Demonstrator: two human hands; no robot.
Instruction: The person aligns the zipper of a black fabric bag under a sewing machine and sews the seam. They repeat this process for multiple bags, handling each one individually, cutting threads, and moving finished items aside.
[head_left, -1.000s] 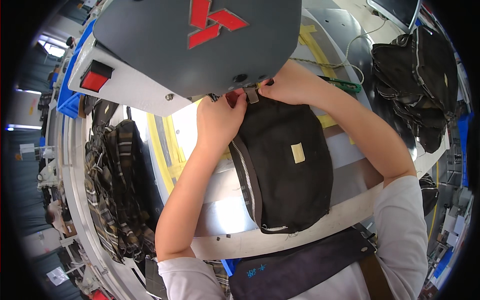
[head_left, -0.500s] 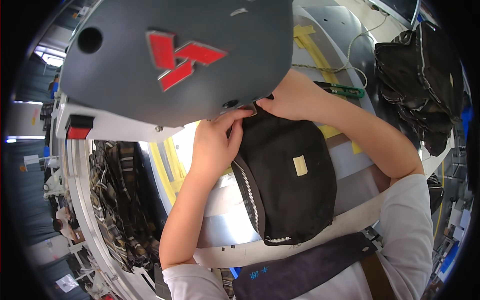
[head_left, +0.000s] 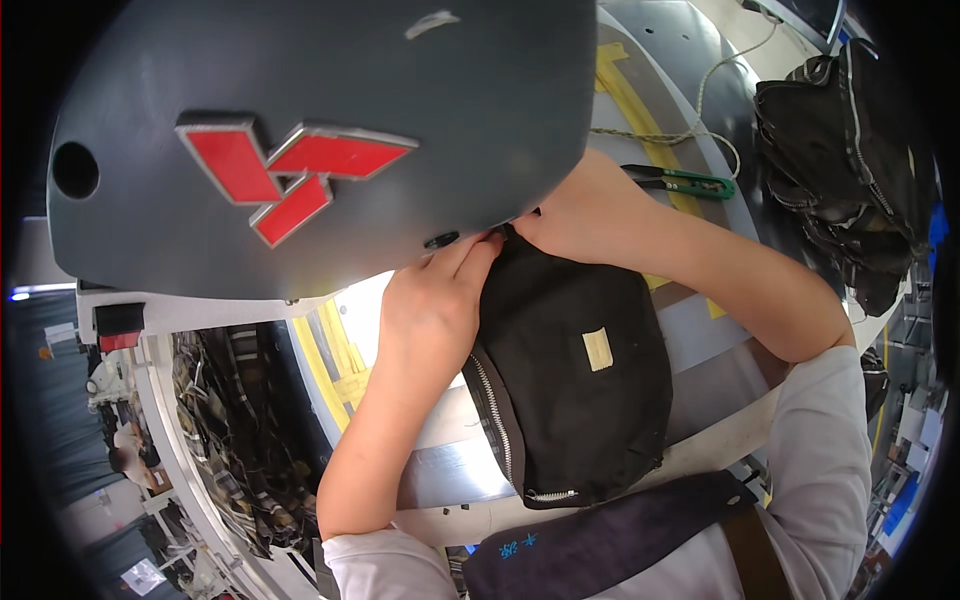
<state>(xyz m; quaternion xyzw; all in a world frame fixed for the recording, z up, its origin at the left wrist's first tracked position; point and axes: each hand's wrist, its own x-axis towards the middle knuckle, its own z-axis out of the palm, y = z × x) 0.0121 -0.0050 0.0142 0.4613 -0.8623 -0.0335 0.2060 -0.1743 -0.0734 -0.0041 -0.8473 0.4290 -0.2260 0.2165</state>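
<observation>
A black zippered cloth piece (head_left: 570, 400) lies in front of me, with a silvery zipper down its left edge and a small cream patch on top. My left hand (head_left: 430, 315) is closed at its upper left corner, the fingertips pinching the cloth edge. Close by, my right hand (head_left: 590, 215) is bent over the top edge with its thumb against the cloth; most of its fingers are hidden. Over both hands looms the dark grey head of a sewing machine (head_left: 400, 220) with a red emblem, which covers the needle area.
Green-handled thread snips (head_left: 690, 183) lie beyond my right forearm, near a thin cord (head_left: 700, 110). Black zippered pieces (head_left: 850, 170) are heaped at the far right. Plaid cloth (head_left: 240, 430) hangs at the left. Yellow tape (head_left: 335, 350) marks the work surface.
The machine head appears larger and further left and lower as my view has shifted. The cloth's near edge sits slightly lower. Both hands remain at its top edge.
</observation>
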